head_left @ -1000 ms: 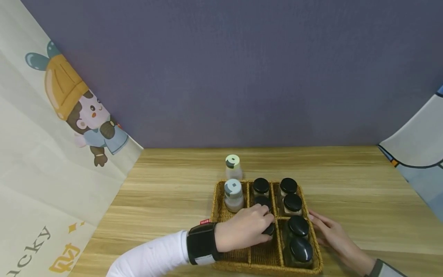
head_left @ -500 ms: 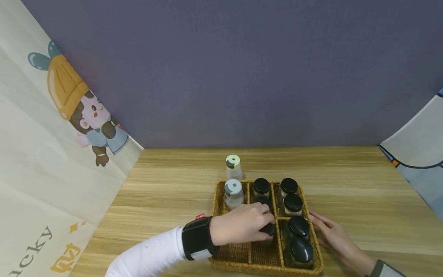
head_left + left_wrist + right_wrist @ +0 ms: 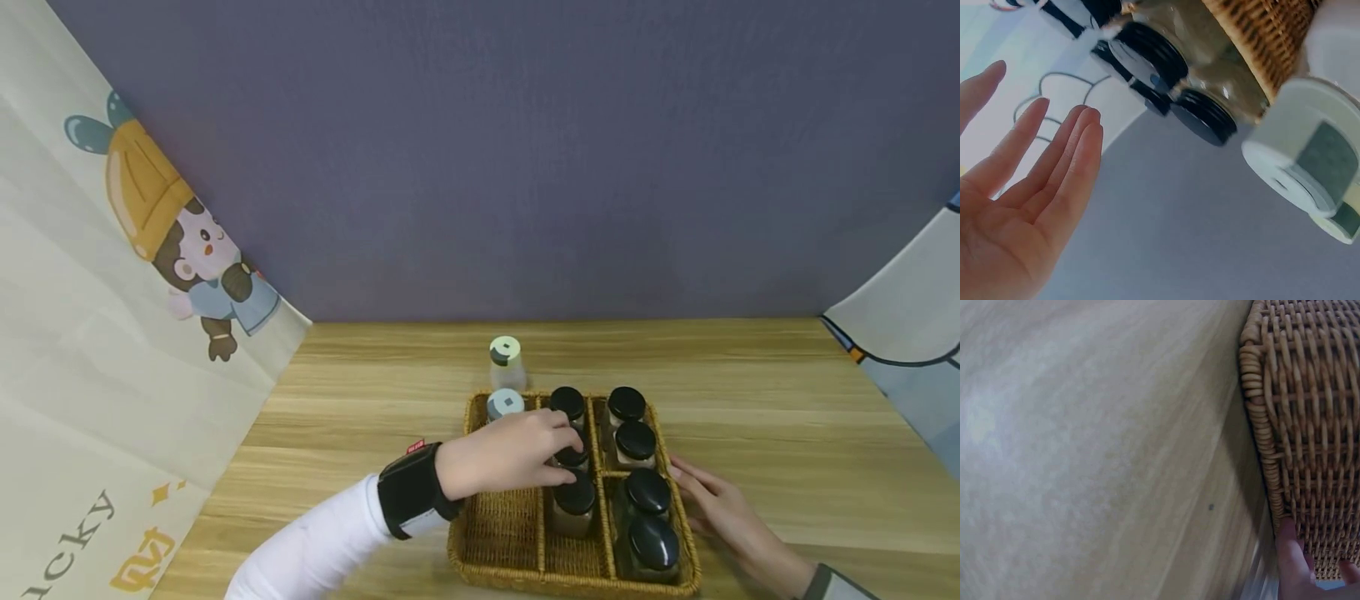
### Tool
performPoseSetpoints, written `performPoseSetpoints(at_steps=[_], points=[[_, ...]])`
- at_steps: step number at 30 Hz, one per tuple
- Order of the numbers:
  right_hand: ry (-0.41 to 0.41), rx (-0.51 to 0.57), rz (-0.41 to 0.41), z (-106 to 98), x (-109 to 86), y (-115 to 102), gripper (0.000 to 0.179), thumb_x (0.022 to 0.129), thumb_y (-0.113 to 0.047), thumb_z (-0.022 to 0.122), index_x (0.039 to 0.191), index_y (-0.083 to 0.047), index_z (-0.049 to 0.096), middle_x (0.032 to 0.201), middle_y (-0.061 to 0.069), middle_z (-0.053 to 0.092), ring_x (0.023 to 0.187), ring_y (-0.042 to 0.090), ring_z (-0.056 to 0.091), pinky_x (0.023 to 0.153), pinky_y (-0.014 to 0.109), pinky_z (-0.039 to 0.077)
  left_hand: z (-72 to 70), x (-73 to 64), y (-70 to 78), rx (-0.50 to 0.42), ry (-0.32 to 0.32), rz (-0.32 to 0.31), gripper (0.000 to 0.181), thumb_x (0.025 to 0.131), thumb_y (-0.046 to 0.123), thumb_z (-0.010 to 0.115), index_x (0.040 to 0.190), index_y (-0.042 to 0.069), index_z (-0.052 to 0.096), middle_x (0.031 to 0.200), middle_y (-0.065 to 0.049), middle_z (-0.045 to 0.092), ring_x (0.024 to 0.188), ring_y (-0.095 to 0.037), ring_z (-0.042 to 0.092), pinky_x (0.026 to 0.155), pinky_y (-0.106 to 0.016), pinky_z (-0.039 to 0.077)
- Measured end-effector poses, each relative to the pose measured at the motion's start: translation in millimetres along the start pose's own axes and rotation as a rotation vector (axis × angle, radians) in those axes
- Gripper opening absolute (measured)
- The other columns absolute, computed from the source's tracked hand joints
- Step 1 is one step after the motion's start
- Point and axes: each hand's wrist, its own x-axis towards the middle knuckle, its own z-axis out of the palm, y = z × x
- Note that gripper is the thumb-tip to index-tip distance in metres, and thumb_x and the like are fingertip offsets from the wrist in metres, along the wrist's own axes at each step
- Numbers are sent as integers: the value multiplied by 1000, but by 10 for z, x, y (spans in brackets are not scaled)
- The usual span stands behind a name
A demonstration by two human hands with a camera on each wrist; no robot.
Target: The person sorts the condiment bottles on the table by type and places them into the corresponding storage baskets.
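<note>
My left hand (image 3: 510,454) hovers over the middle column of a wicker basket (image 3: 570,581), its fingers loosely bent above the black-lidded jars. Nearest to its thumb stands a glass jar (image 3: 573,518) with a black lid, upright in the middle column. In the left wrist view the left palm holds nothing, and more black-lidded jars (image 3: 1204,117) appear beyond its fingertips. A bottle with a pale lid (image 3: 506,403) is at the back left of the basket, partly hidden by the hand. My right hand (image 3: 727,517) rests its extended fingers against the basket's right side.
A second bottle with a yellowish lid (image 3: 506,367) stands on the wooden table (image 3: 360,408) just behind the basket. Several black-lidded jars (image 3: 652,542) fill the right compartments. A grey-blue wall (image 3: 555,167) rises at the back, with a printed curtain (image 3: 45,275) at left.
My left hand lets go of the front jar in the middle column and shifts back and slightly left, leaving its lid in view. The right hand stays at the basket's side.
</note>
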Motion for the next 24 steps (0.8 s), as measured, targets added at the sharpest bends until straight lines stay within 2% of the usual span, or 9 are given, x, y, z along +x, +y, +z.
performPoseSetpoints(at_steps=[3,7,12,17,24], points=[[-1,3,-5,2,-4,-2,65,90,-39,47,137,-2,22,141,24,18,108,24,50,81,39,51,-35,7,-69,-23,11,-50,30,84,31,60,107,12,61,99,-1,58,80,-5,54,62,-6,41],[3,4,-7,3,-5,1,65,90,-39,47,137,-2,23,141,24,18,106,22,52,81,39,51,-41,36,-191,-39,61,-105,30,83,29,61,107,10,61,103,-2,59,85,-8,57,66,-10,46],[8,27,0,4,16,22,66,90,-40,47,137,-1,23,141,24,19,100,14,55,79,36,52,-5,105,-386,-108,134,-134,29,82,22,64,104,4,62,98,-6,59,79,-12,56,64,-11,45],[10,26,-10,1,38,49,66,90,-40,47,137,-1,23,141,25,20,99,16,55,79,36,52,10,160,-568,-132,197,-187,26,82,19,64,102,4,62,95,-7,59,76,-13,55,61,-14,45],[16,1,-14,-10,55,57,65,90,-40,47,136,-1,24,141,24,20,103,20,54,79,36,52,33,231,-768,-162,175,-300,29,84,20,61,108,4,59,105,-8,58,86,-15,56,72,-19,49]])
